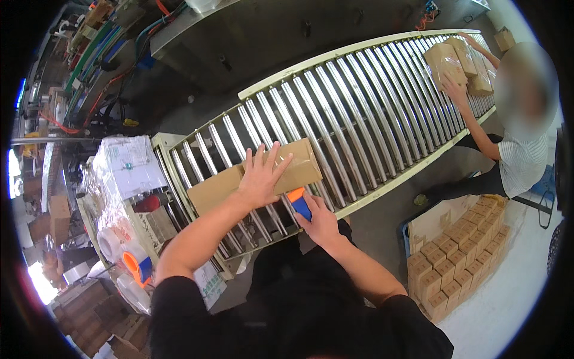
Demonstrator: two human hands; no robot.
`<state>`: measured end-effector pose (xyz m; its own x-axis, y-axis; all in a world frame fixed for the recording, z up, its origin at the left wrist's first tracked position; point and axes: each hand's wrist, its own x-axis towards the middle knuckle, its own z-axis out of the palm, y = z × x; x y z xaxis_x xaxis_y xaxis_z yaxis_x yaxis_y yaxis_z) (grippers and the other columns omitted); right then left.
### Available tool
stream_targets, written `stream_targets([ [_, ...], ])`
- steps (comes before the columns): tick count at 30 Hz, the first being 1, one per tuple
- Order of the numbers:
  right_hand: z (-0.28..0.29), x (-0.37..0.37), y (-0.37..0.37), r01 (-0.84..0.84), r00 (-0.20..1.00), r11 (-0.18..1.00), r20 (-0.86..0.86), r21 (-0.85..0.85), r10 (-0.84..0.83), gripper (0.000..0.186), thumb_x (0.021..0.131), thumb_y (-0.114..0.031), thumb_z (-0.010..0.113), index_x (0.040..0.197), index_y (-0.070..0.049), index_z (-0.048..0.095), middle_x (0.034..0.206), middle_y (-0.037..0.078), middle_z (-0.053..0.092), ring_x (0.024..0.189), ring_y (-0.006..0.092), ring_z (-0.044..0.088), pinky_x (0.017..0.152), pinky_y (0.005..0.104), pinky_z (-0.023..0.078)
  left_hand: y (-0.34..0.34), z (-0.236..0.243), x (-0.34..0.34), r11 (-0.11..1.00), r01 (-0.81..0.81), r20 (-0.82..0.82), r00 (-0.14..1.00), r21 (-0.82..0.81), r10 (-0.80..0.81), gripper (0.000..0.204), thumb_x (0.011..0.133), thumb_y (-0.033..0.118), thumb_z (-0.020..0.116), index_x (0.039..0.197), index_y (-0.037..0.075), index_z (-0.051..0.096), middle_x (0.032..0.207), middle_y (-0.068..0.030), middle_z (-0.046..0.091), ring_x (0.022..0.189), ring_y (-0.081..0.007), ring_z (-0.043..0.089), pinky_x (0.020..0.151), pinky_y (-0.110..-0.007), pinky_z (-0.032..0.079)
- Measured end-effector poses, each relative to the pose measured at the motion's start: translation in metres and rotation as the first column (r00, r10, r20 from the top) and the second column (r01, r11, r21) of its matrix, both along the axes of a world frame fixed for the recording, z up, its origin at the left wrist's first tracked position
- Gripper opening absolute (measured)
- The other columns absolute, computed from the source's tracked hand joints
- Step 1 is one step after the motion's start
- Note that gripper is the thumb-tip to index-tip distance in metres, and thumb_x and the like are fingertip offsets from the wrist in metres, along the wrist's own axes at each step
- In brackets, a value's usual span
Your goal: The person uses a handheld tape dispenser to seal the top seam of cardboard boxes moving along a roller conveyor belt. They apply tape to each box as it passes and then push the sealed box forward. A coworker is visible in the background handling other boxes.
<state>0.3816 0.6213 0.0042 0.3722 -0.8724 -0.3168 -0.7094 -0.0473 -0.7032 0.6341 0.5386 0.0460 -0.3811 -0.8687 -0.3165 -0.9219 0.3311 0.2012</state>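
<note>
My left hand (263,179) lies flat with spread fingers on a brown cardboard box (302,164), whose right part has shiny clear tape on it. Brown cardboard (215,190) continues left of the hand; whether it is the same box or a second one, I cannot tell. My right hand (321,221) is closed around a blue-and-orange hand tool (301,206), its orange end against the box's near side. The box rests on a roller conveyor (353,119) with metal rollers.
At the conveyor's far right, a person (526,149) has both hands at taped cartons (445,63). Small brown boxes (457,251) stand stacked below right. To my left are wrapped papers (131,164), tape rolls (109,244) and another orange-and-blue tool (137,269).
</note>
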Motion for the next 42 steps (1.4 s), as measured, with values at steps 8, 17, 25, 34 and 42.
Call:
stream_targets([
  [8,-0.015,-0.102,-0.081,-0.269,0.959,0.963,-0.08,0.029,0.271,0.075,0.096,-0.038,0.081,0.162,-0.014,0.054,0.144,0.014,0.066,0.118,0.0402,0.073,0.093,0.0496,0.063,-0.108,-0.035,0.064,0.655,-0.059,-0.563,0.457,0.754,0.689,0.121,0.078,0.033,0.093,0.177,0.011,0.027,0.167,-0.0184,0.051,0.15,-0.032,0.053,0.126,-0.048,0.042],
  [17,-0.087,-0.064,-0.215,-0.242,0.97,0.715,0.143,0.656,0.197,0.063,0.091,-0.056,0.081,0.129,-0.005,0.081,0.117,0.025,0.08,0.105,0.033,0.079,0.093,0.046,0.06,-0.057,-0.065,0.043,-0.012,-0.031,-0.007,-0.535,0.999,0.845,0.075,0.096,0.028,0.079,0.162,0.004,0.051,0.156,-0.0162,0.065,0.139,-0.0352,0.065,0.121,-0.053,0.052],
  [25,-0.064,-0.246,-0.111,0.145,0.738,0.563,0.29,0.814,-0.609,0.052,0.102,-0.034,0.083,0.143,-0.003,0.073,0.111,0.005,0.08,0.092,0.0123,0.07,0.089,0.0328,0.059,-0.162,-0.106,-0.197,0.371,-0.09,-0.38,-0.322,0.924,0.867,0.09,0.096,0.02,0.083,0.171,0.004,0.037,0.16,-0.0194,0.058,0.144,-0.0351,0.061,0.12,-0.048,0.053],
  [34,0.004,-0.349,-0.107,0.506,0.85,0.797,-0.033,0.329,-0.526,0.069,0.094,-0.037,0.084,0.155,-0.011,0.065,0.131,0.021,0.076,0.118,0.0355,0.076,0.101,0.0426,0.059,-0.206,-0.103,-0.371,0.683,-0.506,-0.484,0.482,0.526,0.73,0.078,0.103,0.055,0.072,0.152,-0.005,0.061,0.143,-0.0368,0.066,0.129,-0.0498,0.066,0.109,-0.052,0.053],
  [42,0.13,-0.198,-0.093,0.025,0.923,0.987,0.383,-0.157,0.037,0.078,0.094,-0.037,0.084,0.162,-0.017,0.054,0.147,0.014,0.063,0.12,0.0384,0.072,0.097,0.0459,0.062,-0.034,0.049,-0.189,0.138,0.054,-0.141,0.061,0.989,0.988,0.041,0.116,0.044,0.059,0.139,0.013,0.07,0.13,-0.0012,0.074,0.119,-0.0138,0.071,0.104,-0.036,0.06],
])
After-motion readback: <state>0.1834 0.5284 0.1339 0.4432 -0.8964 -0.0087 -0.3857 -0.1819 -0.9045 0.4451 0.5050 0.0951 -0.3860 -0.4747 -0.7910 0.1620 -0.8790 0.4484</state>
